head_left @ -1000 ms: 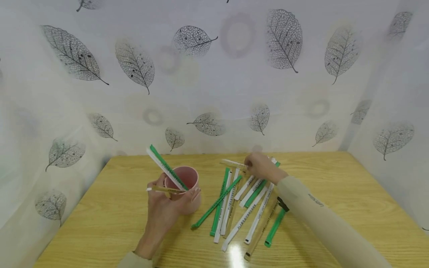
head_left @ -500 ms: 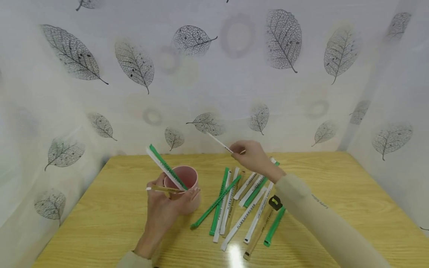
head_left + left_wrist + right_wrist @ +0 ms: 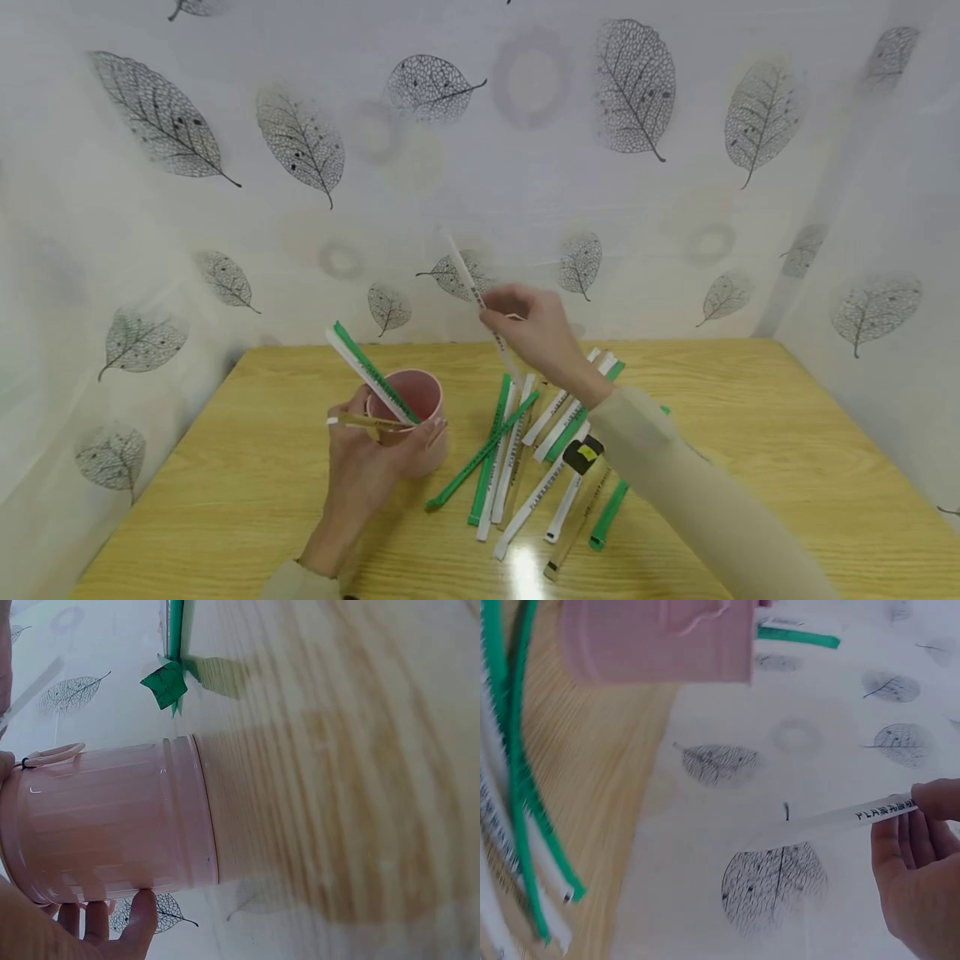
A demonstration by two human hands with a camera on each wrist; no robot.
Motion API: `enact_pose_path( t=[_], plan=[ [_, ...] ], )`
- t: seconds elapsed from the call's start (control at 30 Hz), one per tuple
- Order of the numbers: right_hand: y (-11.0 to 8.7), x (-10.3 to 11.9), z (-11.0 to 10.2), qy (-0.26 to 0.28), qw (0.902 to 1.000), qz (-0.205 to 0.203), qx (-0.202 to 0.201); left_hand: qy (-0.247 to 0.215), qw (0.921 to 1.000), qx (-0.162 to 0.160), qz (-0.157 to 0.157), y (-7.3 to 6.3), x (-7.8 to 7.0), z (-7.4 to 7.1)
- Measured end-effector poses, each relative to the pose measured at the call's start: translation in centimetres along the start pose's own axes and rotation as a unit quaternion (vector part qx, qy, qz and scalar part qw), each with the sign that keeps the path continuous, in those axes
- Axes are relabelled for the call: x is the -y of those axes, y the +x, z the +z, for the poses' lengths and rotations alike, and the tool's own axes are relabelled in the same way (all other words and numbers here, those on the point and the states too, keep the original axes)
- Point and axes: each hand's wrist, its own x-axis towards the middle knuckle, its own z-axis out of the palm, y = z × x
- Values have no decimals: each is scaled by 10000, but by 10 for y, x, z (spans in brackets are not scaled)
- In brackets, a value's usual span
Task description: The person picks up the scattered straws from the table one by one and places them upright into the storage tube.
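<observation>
My left hand (image 3: 360, 475) grips a pink cup (image 3: 429, 454) standing on the table, its fingers around the side. A green wrapped straw (image 3: 367, 362) and a white one lean in the cup, tilted left. A brown wrapped straw (image 3: 371, 423) lies across the rim by my left thumb. Above the table, my right hand (image 3: 536, 329) pinches a white wrapped straw (image 3: 465, 268) between thumb and fingers. The right wrist view shows black print on this straw (image 3: 840, 819) close to the fingertips.
Several green, white and brown wrapped straws lie in a loose pile (image 3: 517, 467) right of the cup, some crossing. A leaf-patterned cloth (image 3: 502, 167) hangs behind the wood-grain table (image 3: 225, 483). A short green straw (image 3: 609, 517) lies beneath the right forearm.
My right hand has lifted the white straw off the pile and moved up and left with it, turning it from nearly flat to steep. My left hand and the cup hold still.
</observation>
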Motion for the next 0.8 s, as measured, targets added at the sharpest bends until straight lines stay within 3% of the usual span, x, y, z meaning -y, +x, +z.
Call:
enact_pose_path(
  t=[0.1, 0.2, 0.33, 0.67, 0.8],
  plan=[
    [1, 9, 7, 812, 9966, 107, -127, 18, 10000, 16, -7, 0, 0, 0],
    [3, 16, 16, 1738, 9846, 68, -164, -55, 10000, 20, 69, 0, 0, 0],
    [3, 23, 26, 2395, 9705, -173, -212, -80, 9998, 15, 203, 0, 0, 1],
    [2, 37, 58, 2792, 9581, -624, -136, -103, 9997, 46, 216, 1, 0, 1],
    [-2, 34, 72, 2570, 9638, -702, 58, -111, 9995, 77, 290, 2, 1, 0]
  ],
)
